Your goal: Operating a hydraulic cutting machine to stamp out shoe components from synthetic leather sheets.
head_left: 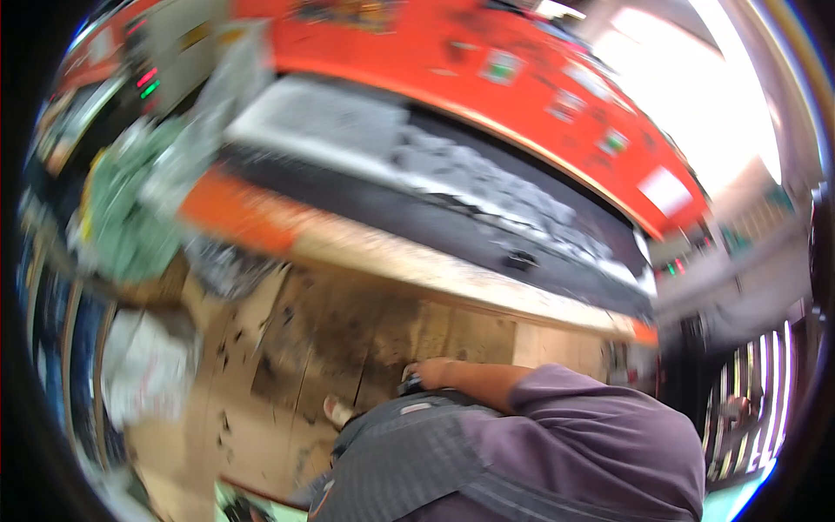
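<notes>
My right arm, in a purple sleeve, bends across in front of my grey apron (391,457). At its end, my right hand (428,374) is low by the apron, next to a small dark thing (409,383) that I cannot make out. Blur and the angle hide its fingers, so I cannot tell whether it is open or closed. My left hand does not show. Ahead stands a red-orange machine (417,48) with a long black bed. On the bed lie a pale grey sheet (322,117) and rows of dark grey cut pieces (496,187).
A worn wooden and orange edge (417,261) runs along the machine's front. Green plastic bags (139,200) and a white sack (148,365) sit at the left. Dark scraps lie on the brown board floor (226,383). A light green surface (283,511) shows at the lower edge.
</notes>
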The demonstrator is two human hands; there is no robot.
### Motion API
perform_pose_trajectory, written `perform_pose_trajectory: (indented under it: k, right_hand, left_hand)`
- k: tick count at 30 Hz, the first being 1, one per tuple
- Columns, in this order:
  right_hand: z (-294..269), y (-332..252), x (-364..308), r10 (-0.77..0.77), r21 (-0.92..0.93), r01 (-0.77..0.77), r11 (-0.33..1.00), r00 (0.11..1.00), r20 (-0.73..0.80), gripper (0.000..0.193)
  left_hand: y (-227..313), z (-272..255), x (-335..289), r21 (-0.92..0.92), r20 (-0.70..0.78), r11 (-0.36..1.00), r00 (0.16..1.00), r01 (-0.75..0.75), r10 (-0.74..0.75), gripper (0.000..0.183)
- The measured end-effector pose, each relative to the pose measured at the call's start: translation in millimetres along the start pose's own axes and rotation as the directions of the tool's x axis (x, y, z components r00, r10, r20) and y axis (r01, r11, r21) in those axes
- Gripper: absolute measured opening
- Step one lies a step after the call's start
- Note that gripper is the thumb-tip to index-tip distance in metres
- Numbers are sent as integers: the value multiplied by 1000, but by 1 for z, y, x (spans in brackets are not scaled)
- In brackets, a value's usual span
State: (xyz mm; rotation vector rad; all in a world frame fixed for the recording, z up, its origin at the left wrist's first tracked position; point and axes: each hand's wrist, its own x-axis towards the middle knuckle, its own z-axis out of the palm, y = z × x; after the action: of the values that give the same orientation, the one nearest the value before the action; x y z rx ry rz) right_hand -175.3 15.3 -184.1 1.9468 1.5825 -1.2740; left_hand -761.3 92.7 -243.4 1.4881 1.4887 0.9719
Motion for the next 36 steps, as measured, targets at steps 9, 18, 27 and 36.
perform_pose_trajectory:
  k: [9, 18, 27, 36]
  right_hand:
    - [-135, -8, -133, -196, 230, 269, 935, 935, -295, 42]
    - [-188, 96, -289, -330, -12, 416, 909, 702, -631, 38]
    - [-209, 209, -340, -615, -92, 699, 709, 549, -567, 64]
    - [-460, 324, -417, 155, 155, -17, 988, -28, -988, 73]
  left_hand:
    - [138, 216, 184, -267, 595, 961, 797, 74, 104, 59]
    - [502, 462, 16, -223, 918, 908, -236, 355, 318, 80]
    - [523, 541, -67, 15, 938, 882, -313, 470, 151, 71]
    - [487, 549, 24, -173, 938, 351, 45, 920, 342, 68]
